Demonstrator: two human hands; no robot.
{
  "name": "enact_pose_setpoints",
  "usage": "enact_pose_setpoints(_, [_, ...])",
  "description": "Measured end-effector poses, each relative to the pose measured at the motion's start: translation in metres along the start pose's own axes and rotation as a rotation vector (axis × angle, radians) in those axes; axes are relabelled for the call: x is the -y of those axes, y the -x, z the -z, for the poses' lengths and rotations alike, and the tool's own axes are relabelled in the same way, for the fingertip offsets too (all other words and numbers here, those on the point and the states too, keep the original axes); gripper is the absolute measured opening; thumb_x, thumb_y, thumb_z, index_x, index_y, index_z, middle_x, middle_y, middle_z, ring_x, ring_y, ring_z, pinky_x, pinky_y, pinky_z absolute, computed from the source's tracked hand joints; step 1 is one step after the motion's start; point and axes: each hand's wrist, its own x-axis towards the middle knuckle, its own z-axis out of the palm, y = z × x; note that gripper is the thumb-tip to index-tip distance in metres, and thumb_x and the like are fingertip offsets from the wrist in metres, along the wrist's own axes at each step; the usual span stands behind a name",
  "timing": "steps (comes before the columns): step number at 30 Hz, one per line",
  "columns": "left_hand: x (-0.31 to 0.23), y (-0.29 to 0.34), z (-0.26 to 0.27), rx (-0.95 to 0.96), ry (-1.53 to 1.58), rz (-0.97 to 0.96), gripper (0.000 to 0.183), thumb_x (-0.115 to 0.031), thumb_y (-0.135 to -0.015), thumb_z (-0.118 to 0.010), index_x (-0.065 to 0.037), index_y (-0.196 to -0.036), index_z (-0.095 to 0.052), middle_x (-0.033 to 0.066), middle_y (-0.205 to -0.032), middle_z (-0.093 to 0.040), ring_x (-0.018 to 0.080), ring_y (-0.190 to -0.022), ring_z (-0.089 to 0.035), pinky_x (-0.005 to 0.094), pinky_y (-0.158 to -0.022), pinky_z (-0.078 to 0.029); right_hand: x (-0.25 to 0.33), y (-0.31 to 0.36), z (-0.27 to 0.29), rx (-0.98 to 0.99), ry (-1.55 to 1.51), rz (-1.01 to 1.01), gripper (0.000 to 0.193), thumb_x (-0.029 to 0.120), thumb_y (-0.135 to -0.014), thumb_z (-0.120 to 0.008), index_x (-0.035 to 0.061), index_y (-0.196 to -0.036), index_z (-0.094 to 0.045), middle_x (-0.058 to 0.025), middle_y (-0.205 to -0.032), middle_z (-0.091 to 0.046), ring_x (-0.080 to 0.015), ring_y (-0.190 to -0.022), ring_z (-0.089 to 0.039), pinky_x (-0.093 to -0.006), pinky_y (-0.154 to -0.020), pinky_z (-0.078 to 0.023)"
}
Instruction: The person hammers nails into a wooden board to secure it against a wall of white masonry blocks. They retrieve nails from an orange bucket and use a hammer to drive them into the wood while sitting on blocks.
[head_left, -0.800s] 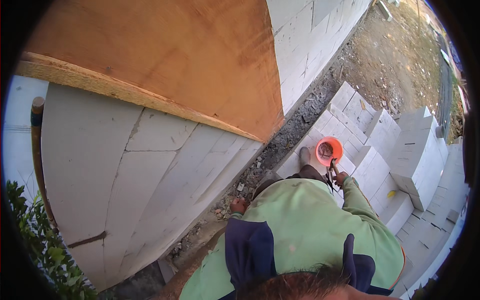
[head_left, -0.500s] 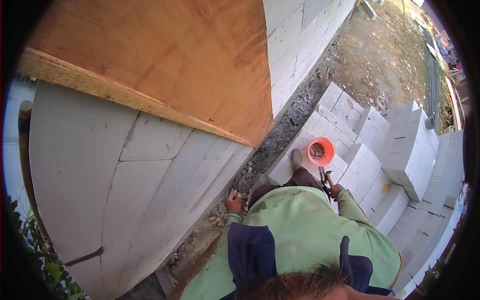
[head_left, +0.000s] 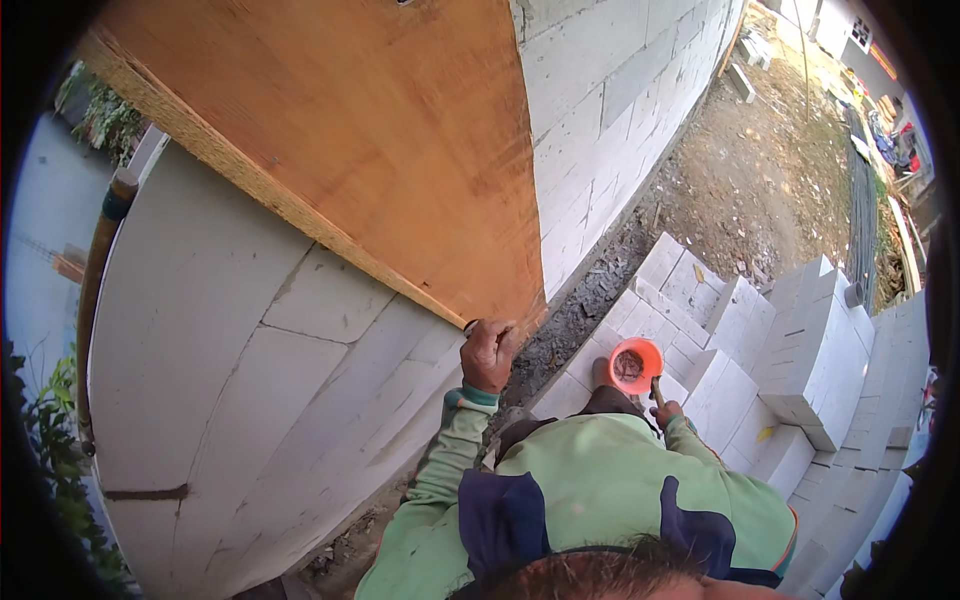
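Okay, left hand (head_left: 488,357) curled at wooden panel (head_left: 370,145) edge, contents unclear; right hand (head_left: 667,413) grips hammer (head_left: 656,388); orange bucket (head_left: 653,360) at right hand's 11 o'clock.

From my remote seat I see a stepped platform of white blocks (head_left: 640,312), with an orange bucket (head_left: 652,364) set near its left edge and a boot (head_left: 600,372) planted just beside it, closer to that edge. Toward the platform's right edge I have a taller stack (head_left: 812,352) of the same blocks. I also make out a brown leaf (head_left: 698,273) near the far corner and a yellow scrap (head_left: 765,433) toward the near edge.
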Motion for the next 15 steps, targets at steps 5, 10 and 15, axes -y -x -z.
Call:
enact_pose_setpoints(5, [-0.061, -0.117, 0.006, -0.307, -0.099, -0.309, 0.014, -0.006, -0.087, -0.072, -0.005, -0.098, -0.066, 0.0084, -0.09, -0.068, 0.0219, -0.078, -0.063, 0.0321, -0.073, -0.05, 0.066, -0.037, 0.053, -0.026, -0.098, 0.28, 0.048, 0.042, -0.083, -0.067, -0.0064, -0.084, -0.07, -0.0258, -0.088, -0.069, -0.0412, -0.084, -0.068, -0.0485, -0.077, -0.052])
enact_pose_setpoints(10, [-0.091, -0.217, -0.009, -0.501, -0.151, -0.394, 0.01, -0.008, -0.09, -0.071, -0.003, -0.098, -0.068, 0.0063, -0.093, -0.069, 0.0143, -0.079, -0.062, 0.0276, -0.072, -0.051, 0.157, -0.028, 0.119, -0.249, -0.337, 0.736, 0.042, 0.036, -0.092, -0.061, -0.0055, -0.087, -0.06, -0.0202, -0.068, -0.058, -0.0317, -0.064, -0.057, -0.0461, -0.064, -0.044])
enact_pose_setpoints(15, [-0.089, -0.284, -0.024, -0.583, -0.212, -0.446, 0.01, -0.009, -0.091, -0.07, -0.003, -0.099, -0.069, 0.0056, -0.09, -0.07, 0.015, -0.079, -0.065, 0.0278, -0.072, -0.052, 0.237, 0.048, 0.204, -0.265, -0.595, 1.02, 0.035, 0.032, -0.098, -0.056, -0.0003, -0.112, -0.059, -0.02, -0.083, -0.06, -0.0334, -0.076, -0.059, -0.0426, -0.071, -0.046])
